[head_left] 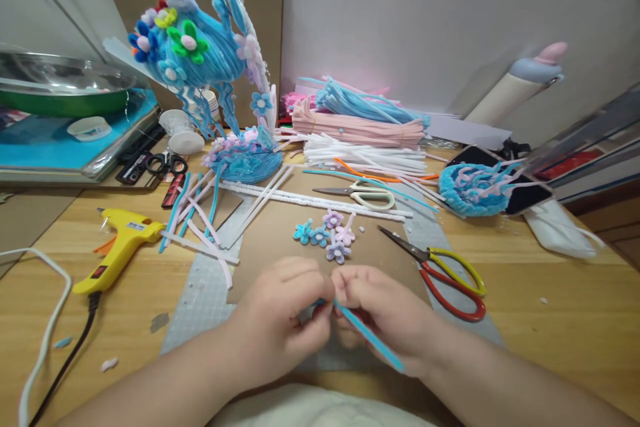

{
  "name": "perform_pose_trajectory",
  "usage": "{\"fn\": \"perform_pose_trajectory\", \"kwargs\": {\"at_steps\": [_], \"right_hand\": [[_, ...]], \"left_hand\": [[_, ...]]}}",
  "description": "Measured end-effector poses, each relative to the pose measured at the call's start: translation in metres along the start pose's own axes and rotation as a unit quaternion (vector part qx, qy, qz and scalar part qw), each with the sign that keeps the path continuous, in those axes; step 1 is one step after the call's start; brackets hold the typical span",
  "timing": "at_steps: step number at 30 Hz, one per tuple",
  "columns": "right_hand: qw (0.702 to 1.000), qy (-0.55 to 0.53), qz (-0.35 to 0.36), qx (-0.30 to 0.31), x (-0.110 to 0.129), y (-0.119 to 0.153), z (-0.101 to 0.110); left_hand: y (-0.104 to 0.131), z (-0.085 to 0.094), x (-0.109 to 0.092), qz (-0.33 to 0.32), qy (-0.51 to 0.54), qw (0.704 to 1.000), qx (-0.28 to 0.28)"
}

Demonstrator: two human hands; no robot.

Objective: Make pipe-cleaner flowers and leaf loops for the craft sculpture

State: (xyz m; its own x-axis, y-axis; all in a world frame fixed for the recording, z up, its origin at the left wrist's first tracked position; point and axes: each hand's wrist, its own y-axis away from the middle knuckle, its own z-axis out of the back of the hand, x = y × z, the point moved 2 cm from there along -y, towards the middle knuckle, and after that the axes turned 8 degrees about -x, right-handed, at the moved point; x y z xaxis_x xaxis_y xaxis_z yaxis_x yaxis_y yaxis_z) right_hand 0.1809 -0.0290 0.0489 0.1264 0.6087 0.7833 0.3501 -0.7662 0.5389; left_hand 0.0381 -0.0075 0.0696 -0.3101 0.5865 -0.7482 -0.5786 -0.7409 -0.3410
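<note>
A blue pipe cleaner (373, 335) runs between my two hands, its free end slanting down to the right. My left hand (287, 320) is closed, pinching it near the fingertips. Close against it, my right hand (380, 303) is closed on the same pipe cleaner, the fingers partly curled out of sight. Just beyond my hands, several small pipe cleaner flowers, such as a lilac one (339, 251) and a blue one (302, 232), lie on a brown cardboard sheet (280, 240). To the right lie red-and-yellow-handled scissors (440, 273), blades parted.
At left sits a yellow glue gun (123, 240) with a black cord. A blue flower-decorated jellyfish lamp shape (200, 47) hangs from a white arch. Bundles of pipe cleaners (357, 125), pale-handled scissors (367, 195) and a blue woven piece (473, 190) lie toward the back.
</note>
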Motion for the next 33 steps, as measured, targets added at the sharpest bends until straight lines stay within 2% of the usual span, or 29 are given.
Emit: {"fn": "perform_pose_trajectory", "kwargs": {"at_steps": [2,3,4,5,6,7,8,9,11,13,14,17,20,24,26,27,29,31,32,33], "right_hand": [[0.975,-0.131,-0.126,0.131,-0.002,0.000,-0.003],[0.965,-0.154,-0.140,0.162,-0.001,0.001,-0.003],[0.969,-0.145,-0.119,0.161,0.000,0.001,-0.003],[0.984,-0.111,-0.064,0.127,0.002,0.001,-0.002],[0.996,-0.055,0.014,0.073,0.005,0.002,0.000],[0.994,0.022,0.106,0.012,0.009,0.004,0.002],[0.972,0.113,0.202,-0.040,0.013,0.007,0.003],[0.930,0.208,0.294,-0.073,0.017,0.011,0.004],[0.811,0.372,0.443,-0.089,0.021,0.017,0.003],[0.706,0.481,0.515,-0.071,0.020,0.020,0.002],[0.671,0.512,0.532,-0.069,0.020,0.021,0.002],[0.604,0.571,0.551,-0.078,0.021,0.020,0.002],[0.576,0.603,0.546,-0.083,0.024,0.021,0.000],[0.588,0.599,0.538,-0.086,0.023,0.020,-0.001],[0.619,0.572,0.531,-0.091,0.020,0.019,-0.002],[0.651,0.547,0.518,-0.095,0.018,0.018,-0.002],[0.754,0.466,0.446,-0.122,0.015,0.014,-0.001],[0.883,0.330,0.307,-0.133,0.011,0.007,0.001],[0.940,0.236,0.218,-0.119,0.007,0.004,0.002],[0.980,0.131,0.120,-0.086,0.004,0.001,0.002]], "left_hand": [[0.000,0.002,0.000,-0.024,0.007,1.000,0.008],[0.000,0.004,0.001,-0.020,0.019,1.000,0.003],[0.000,0.005,0.001,-0.007,0.032,0.999,-0.007],[-0.001,0.007,0.001,0.015,0.044,0.999,-0.021],[-0.001,0.009,0.001,0.040,0.053,0.997,-0.035],[-0.002,0.010,0.001,0.062,0.061,0.995,-0.047],[-0.002,0.011,0.001,0.082,0.067,0.993,-0.054],[-0.003,0.011,0.001,0.098,0.073,0.991,-0.057],[-0.004,0.011,0.000,0.115,0.090,0.988,-0.053],[-0.005,0.010,-0.001,0.126,0.103,0.985,-0.048],[-0.005,0.009,-0.001,0.132,0.108,0.984,-0.044],[-0.006,0.007,-0.001,0.155,0.115,0.981,-0.027],[-0.005,0.004,0.000,0.190,0.115,0.975,-0.012],[-0.004,0.001,0.003,0.210,0.100,0.972,0.012],[-0.004,0.000,0.004,0.192,0.079,0.978,0.022],[-0.003,0.000,0.004,0.172,0.065,0.983,0.027],[-0.003,0.001,0.004,0.118,0.032,0.992,0.033],[-0.003,0.001,0.004,0.059,0.003,0.998,0.035],[-0.003,0.001,0.003,0.033,-0.004,0.999,0.035],[-0.002,0.001,0.003,0.011,-0.006,0.999,0.035]]}}
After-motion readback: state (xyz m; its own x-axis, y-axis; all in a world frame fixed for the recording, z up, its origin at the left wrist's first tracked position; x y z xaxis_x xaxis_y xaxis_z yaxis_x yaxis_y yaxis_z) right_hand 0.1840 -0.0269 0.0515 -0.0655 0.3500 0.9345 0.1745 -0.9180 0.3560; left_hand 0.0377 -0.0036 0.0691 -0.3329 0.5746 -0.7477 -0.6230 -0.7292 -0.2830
